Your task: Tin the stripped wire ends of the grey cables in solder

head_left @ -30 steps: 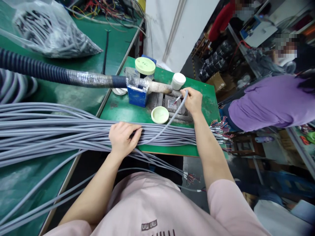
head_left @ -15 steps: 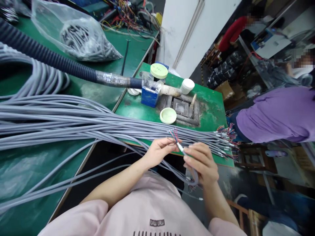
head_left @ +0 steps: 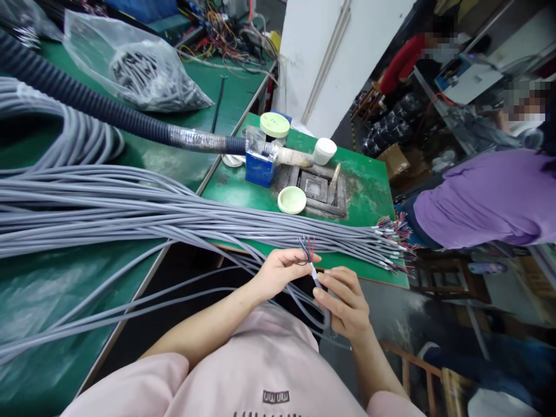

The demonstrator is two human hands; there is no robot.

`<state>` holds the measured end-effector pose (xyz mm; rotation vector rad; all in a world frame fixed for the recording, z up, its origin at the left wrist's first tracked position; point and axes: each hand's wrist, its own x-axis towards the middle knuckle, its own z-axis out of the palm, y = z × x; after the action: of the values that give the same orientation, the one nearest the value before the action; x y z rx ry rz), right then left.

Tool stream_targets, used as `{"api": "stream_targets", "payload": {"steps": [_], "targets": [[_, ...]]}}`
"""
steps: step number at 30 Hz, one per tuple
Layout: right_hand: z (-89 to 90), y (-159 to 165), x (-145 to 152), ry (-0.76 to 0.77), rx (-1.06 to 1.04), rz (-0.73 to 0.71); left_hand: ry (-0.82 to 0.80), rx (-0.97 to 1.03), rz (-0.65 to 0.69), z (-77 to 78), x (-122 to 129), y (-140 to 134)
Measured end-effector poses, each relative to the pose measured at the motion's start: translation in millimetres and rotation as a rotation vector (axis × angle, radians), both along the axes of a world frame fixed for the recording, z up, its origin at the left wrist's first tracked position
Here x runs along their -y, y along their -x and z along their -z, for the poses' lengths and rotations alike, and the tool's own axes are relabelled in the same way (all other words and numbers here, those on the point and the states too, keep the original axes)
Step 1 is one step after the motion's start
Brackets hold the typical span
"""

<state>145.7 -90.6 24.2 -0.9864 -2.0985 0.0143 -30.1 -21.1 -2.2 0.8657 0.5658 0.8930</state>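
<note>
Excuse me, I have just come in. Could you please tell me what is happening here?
A person is holding the end of one grey cable in both bare hands. The left hand is at the base of its fanned-out coloured wires, and the right hand holds it just below the white band. Beyond the hands, a long bundle of grey cables lies across the green table, with a shallow pale dish behind it.

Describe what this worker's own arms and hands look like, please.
The left hand and right hand are both bare, with no gloves, rings or watch visible. The sleeves are short and pale pink, matching the shirt, leaving the forearms uncovered.
</note>
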Motion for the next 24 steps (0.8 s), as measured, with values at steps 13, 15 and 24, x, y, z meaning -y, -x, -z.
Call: {"api": "stream_targets", "payload": {"steps": [13,15,24], "targets": [[4.7,1.2,4.9,-0.017,0.018,-0.034,0.052,0.025,-0.016,3.3,5.4,-0.4],[5.8,1.2,4.7,-0.014,0.018,-0.049,0.050,0.035,-0.021,5.3,5.5,-0.6],[9.2,3.6,4.6,0.009,-0.008,-0.077,0.111,0.016,-0.039,2.5,4.4,-2.8]]}}
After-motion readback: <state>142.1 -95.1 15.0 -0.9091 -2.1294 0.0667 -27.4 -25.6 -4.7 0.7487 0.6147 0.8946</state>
